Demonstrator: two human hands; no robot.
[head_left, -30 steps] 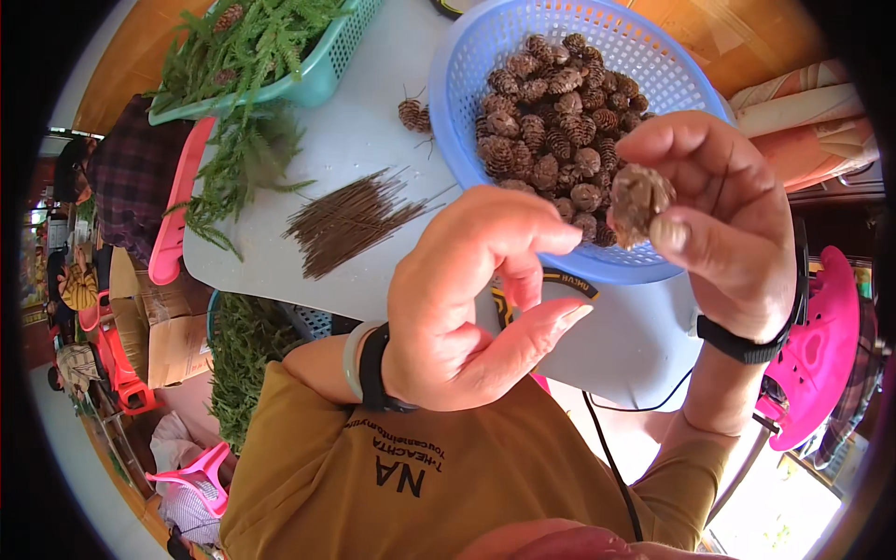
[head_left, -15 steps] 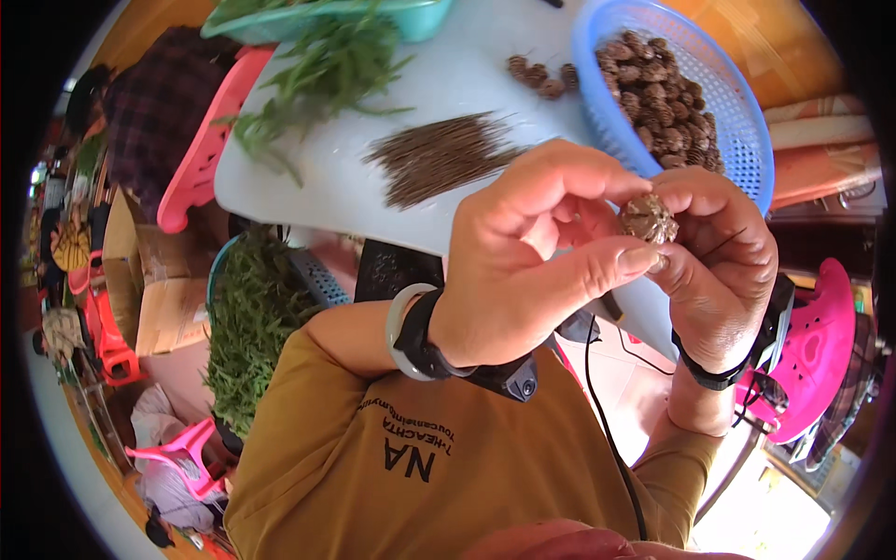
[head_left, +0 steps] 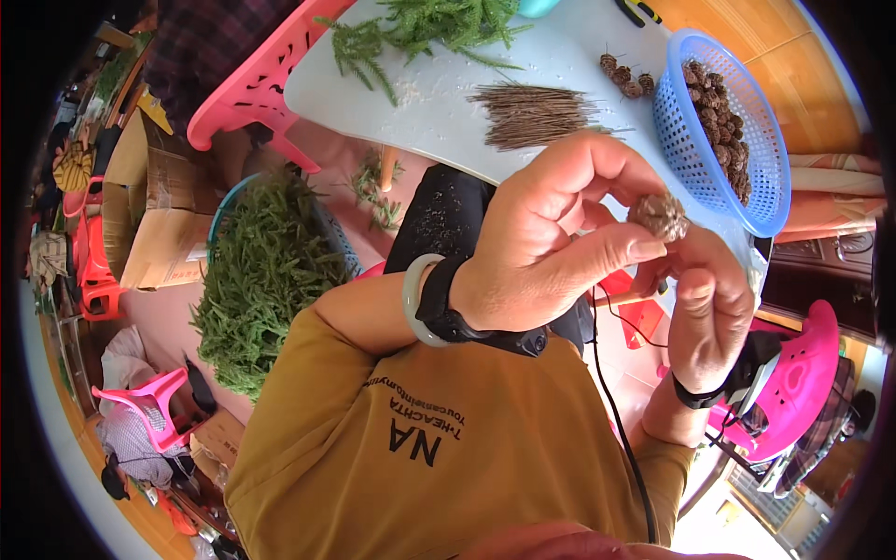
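With the thumb of the right hand (head_left: pixel 713 313) drawn back, the pine cone (head_left: pixel 659 217) is now held mainly by the left hand (head_left: pixel 546 238), pinched between thumb and fingers near-left of the blue basket (head_left: pixel 774 205), while whether anything is grasped by the curled right hand cannot be told.

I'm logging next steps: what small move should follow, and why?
Probably, the right hand should bring its thumb up to the pine cone. The left hand pinches it by the fingertips, while the right thumb stands clear of it, so a second grip could steady it. Whether the right fingers touch it is unclear.
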